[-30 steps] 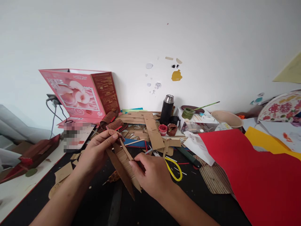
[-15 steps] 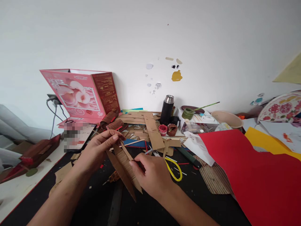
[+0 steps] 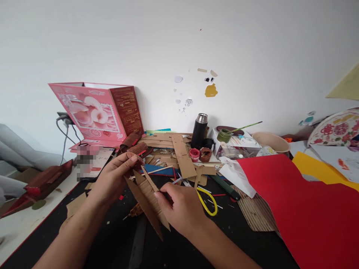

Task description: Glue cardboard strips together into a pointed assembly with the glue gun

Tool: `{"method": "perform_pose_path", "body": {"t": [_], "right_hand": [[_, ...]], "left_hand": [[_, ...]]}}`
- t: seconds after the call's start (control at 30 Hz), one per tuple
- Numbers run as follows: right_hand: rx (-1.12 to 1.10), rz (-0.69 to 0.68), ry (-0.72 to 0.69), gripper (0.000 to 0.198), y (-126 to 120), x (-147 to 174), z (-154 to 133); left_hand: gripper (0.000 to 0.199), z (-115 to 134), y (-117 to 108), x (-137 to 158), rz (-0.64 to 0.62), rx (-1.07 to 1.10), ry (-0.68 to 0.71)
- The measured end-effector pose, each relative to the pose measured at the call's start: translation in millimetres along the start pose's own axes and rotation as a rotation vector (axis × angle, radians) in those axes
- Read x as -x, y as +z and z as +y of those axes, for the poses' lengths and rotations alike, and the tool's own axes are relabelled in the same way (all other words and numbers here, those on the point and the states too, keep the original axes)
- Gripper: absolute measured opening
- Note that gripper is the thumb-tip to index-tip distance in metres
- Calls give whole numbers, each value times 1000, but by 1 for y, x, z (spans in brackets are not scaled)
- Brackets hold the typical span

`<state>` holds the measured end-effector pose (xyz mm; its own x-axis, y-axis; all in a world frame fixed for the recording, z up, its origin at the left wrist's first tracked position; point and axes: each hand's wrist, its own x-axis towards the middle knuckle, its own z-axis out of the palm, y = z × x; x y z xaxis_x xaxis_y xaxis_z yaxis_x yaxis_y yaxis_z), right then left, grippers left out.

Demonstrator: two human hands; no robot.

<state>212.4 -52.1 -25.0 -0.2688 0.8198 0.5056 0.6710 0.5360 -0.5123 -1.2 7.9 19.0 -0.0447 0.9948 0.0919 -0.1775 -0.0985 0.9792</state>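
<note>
A folded piece of brown cardboard (image 3: 149, 198), shaped like a long trough with pointed ends, is held between my two hands above the dark table. My left hand (image 3: 122, 170) is closed on its far end, fingertips pinched together there. My right hand (image 3: 179, 205) grips the right side wall between thumb and fingers. Beneath the cardboard lies a brown tool with a thin metal tip (image 3: 134, 212), partly hidden. To the right of my right hand are yellow-handled scissors (image 3: 215, 209), their handle loop partly covered by that hand.
Cardboard strips (image 3: 183, 157) and scraps lie at the back. A black thermos (image 3: 198, 130) stands near paint jars (image 3: 194, 154). A pink box (image 3: 92, 112) and a phone (image 3: 98, 164) are at left. Red paper (image 3: 303, 198) and corrugated cardboard (image 3: 254, 209) cover the right side.
My left hand has shifted slightly at the far end of the cardboard, its fingers drawn a little back to the left. My right hand keeps its grip, almost unmoved.
</note>
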Motion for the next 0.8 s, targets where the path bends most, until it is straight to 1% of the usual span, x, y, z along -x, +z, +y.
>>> {"method": "perform_pose_path", "body": {"t": [0.17,0.23,0.33,0.4,0.47,0.57,0.63,0.73,0.8], "right_hand": [[-68,-20,61,17,-2,-1,0],[-97,-28,87,19,-3,-2,0],[-153,-27,126,22,-6,-4,0],[-192,-27,158,24,-8,-6,0],[-226,-24,190,25,-9,-8,0],[-277,-11,236,27,-10,-10,2],[-314,-2,269,28,-10,-10,4],[-376,3,308,28,-10,-11,5],[-413,-1,318,28,-9,-11,6]], "left_hand": [[42,-5,-6,-10,99,201,105],[49,-6,-8,-14,123,262,99],[61,-9,-9,-18,120,317,77],[56,-11,-7,-18,100,319,66],[50,-14,-6,-16,69,293,22],[69,-19,-4,-11,-29,237,-84],[73,-23,-4,-7,-134,211,-138],[67,-29,-2,0,-336,199,-171],[60,-31,-1,3,-443,204,-178]]}}
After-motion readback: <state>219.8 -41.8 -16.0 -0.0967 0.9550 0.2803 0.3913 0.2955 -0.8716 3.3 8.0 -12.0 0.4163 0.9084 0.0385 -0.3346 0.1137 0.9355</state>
